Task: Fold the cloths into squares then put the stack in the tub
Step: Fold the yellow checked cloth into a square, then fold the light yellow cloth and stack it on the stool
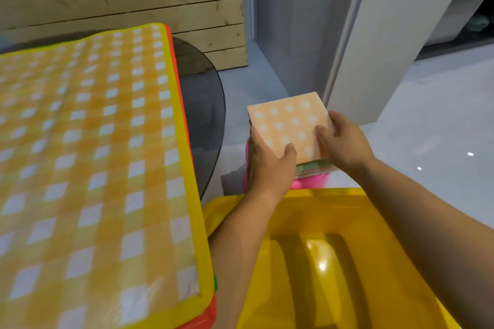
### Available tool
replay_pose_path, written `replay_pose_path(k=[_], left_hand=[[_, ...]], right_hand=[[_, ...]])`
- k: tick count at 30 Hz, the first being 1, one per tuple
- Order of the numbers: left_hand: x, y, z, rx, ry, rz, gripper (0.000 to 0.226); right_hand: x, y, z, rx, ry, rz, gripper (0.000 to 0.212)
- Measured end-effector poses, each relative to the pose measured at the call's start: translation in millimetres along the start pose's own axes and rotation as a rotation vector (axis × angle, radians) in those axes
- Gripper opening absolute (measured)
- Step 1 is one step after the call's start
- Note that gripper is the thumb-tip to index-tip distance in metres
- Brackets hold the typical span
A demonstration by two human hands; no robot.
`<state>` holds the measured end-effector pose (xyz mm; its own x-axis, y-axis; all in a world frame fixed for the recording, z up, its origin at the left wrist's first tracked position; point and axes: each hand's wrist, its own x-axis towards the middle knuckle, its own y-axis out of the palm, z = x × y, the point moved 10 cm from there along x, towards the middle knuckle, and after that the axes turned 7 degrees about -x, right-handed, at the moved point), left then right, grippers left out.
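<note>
Folding looks finished; the step in hand appears to be putting the stack of folded cloths (288,125) into the pink tub (312,181), seen just beneath it, right of the checked table (93,141). Next, it needs lowering level. The left hand (267,163) and right hand (344,141) grip opposite sides, thumbs on top.

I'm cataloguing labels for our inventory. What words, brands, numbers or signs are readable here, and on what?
No text is readable anywhere.
The stack of folded cloths shows only white dots on orange.
The checked table cover shows only squares.
The pink tub and yellow plastic seat show no print.
</note>
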<state>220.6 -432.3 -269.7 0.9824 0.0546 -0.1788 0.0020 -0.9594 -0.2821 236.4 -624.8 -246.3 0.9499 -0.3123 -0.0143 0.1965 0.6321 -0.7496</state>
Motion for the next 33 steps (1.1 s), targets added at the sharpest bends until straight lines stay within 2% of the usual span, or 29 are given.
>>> replay_pose_path(k=[5, 10, 15, 18, 22, 28, 33], left_hand=[[5.5, 6.9, 20.9, 0.046, -0.053, 0.035, 0.07], [4.5, 11.8, 26.6, 0.026, -0.078, 0.081, 0.082], [1.9, 3.2, 12.0, 0.101, -0.01, 0.019, 0.084], [-16.5, -0.8, -0.3, 0.045, 0.068, -0.016, 0.079], [-60.4, 3.6, -14.5, -0.04, 0.096, 0.042, 0.075], [-142.1, -2.5, -71.5, -0.236, 0.074, 0.134, 0.067], [-183.1, -63.0, -144.4, -0.245, 0.204, 0.149, 0.058]], right_hand=[[-3.4, 9.4, -5.3, -0.041, 0.003, 0.022, 0.044], [-8.3, 15.9, -12.7, -0.028, 0.031, 0.055, 0.044], [-15.8, 7.2, -13.0, 0.009, 0.077, 0.017, 0.052], [-30.2, -10.3, -9.4, -0.013, 0.077, -0.022, 0.055], [-67.3, -45.5, -5.2, 0.02, 0.062, -0.054, 0.051], [-133.1, -114.7, 25.4, 0.088, 0.032, -0.098, 0.034], [-180.2, -151.9, 111.6, 0.102, -0.105, -0.058, 0.026]])
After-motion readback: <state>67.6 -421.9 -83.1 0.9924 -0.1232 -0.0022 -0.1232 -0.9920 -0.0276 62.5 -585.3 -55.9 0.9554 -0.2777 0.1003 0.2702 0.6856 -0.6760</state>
